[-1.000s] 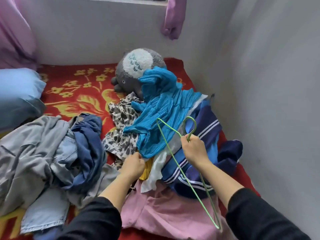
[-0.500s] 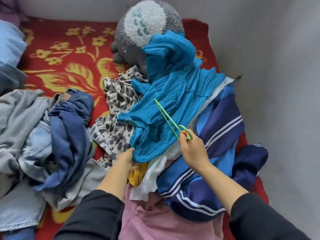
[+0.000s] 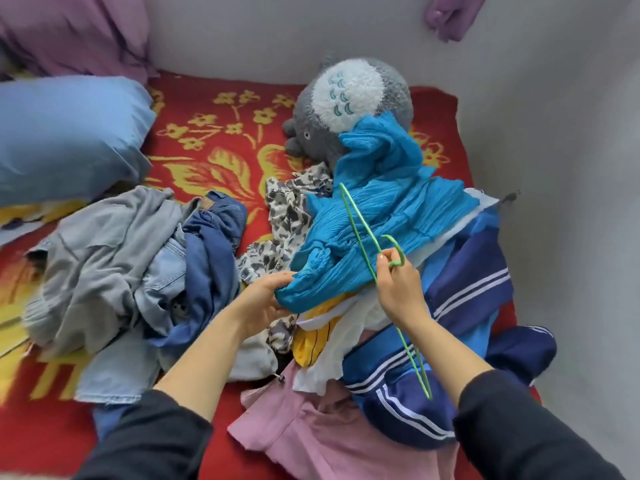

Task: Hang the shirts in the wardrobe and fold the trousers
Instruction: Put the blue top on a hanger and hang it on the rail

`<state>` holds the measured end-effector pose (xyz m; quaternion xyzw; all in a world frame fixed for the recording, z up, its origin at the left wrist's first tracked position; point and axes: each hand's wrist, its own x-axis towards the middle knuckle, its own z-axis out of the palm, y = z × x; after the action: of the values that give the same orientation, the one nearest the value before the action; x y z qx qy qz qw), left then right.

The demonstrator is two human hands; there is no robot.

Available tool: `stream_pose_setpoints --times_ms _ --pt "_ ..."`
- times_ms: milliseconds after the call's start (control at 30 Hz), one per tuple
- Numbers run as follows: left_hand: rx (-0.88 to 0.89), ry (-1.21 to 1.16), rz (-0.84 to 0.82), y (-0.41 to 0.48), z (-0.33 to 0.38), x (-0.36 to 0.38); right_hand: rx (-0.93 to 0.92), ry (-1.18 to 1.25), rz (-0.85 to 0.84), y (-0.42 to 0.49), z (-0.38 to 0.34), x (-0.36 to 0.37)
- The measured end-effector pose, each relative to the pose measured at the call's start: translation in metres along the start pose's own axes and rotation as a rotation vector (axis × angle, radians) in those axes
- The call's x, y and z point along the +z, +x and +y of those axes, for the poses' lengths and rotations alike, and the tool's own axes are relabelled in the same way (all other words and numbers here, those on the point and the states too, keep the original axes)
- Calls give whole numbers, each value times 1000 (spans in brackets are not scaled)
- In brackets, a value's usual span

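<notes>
A bright blue ribbed shirt [image 3: 391,216] lies on top of a clothes pile on the bed, draped partly over a plush toy. My left hand [image 3: 266,301] grips its lower hem. My right hand [image 3: 398,289] holds a thin green hanger [image 3: 360,233] by the neck under its hook, over the shirt. Under the shirt lie a navy striped garment [image 3: 460,306], a white and a yellow one, a leopard-print piece [image 3: 287,216] and a pink garment [image 3: 311,431]. To the left lie denim trousers [image 3: 162,271] and a grey garment [image 3: 100,244].
The red flowered bed cover [image 3: 214,147] runs up to grey walls at the back and the right. A grey plush toy [image 3: 349,109] sits against the back wall. A blue pillow [image 3: 65,133] lies at the left, purple fabric [image 3: 69,29] behind it.
My left hand has closed on the blue shirt's hem and lifted it slightly. The hanger has swung round in my right hand. The view has shifted up and back.
</notes>
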<state>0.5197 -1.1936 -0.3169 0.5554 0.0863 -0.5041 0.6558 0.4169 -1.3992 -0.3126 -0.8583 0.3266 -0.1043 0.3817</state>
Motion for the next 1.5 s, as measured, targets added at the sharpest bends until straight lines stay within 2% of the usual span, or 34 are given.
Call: stream_pose_setpoints --times_ms 100,267,333,467,533,633,667,733,833,967,1067,1167,1233,1300,1400,1500 --pt "2 74 -122 -40 12 -7 54 57 -10 -12 -32 -2" --pt "-25 231 -267 -90 14 -14 385 153 -397 -55 -81 19" --pt "-46 267 -318 -100 11 -16 458 250 -493 -68 -92 34" --pt "-109 339 -355 -114 6 -39 469 323 -461 -76 -103 42" --pt "-123 428 -236 -116 2 -56 465 338 -414 -74 -106 31" --pt "-13 620 194 -106 -11 -75 458 404 -368 -71 -107 7" --pt "15 645 266 -102 -16 -76 443 416 -359 -70 -108 0" --pt "-30 632 242 -96 -26 -73 402 428 -349 -73 -112 -12" --pt "-118 554 85 -89 -38 -52 323 477 -345 -77 -121 -29" --pt "-91 398 -11 -77 -43 -20 244 552 -393 -78 -124 -50" --pt "4 293 108 -70 -27 -7 197 606 -420 -74 -126 -70" --pt "138 43 295 -68 21 -10 165 513 -383 -66 -131 -93" --pt "233 -21 376 -75 63 -13 145 379 -305 -59 -135 -103" --pt "351 67 442 -87 104 -10 111 244 -230 -50 -141 -110" --pt "535 241 505 -120 156 6 3 94 -225 -37 -163 -120" --pt "567 418 485 -157 197 20 -108 80 -203 -21 -198 -139"
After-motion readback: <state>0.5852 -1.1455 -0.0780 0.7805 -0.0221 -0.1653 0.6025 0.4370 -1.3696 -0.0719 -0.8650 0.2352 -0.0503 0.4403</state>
